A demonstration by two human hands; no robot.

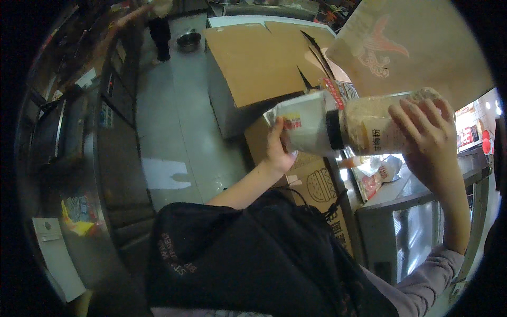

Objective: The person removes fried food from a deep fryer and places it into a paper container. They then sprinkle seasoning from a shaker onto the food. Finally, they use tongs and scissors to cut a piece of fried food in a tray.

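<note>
My left hand (pixel 279 144) grips a pale plastic pouch or container (pixel 311 123) with a small red and yellow label; its exact kind is not plain. With its fingers spread over the base, my right hand (pixel 425 123) holds a clear plastic jar (pixel 368 126) of light brown powder, lying on its side in the air. The jar's black lid (pixel 334 130) points left and touches or overlaps the pale container. Behind the two lies a plastic packet (pixel 338 91) with red print.
An opened cardboard box (pixel 261 59) stands ahead, and a large printed brown paper sheet or bag (pixel 404 51) rises at upper right. A burger-printed carton (pixel 319 186) is below my hands, beside a steel counter (pixel 412 194). Another person (pixel 159 35) and a metal bowl (pixel 189 41) are across the floor.
</note>
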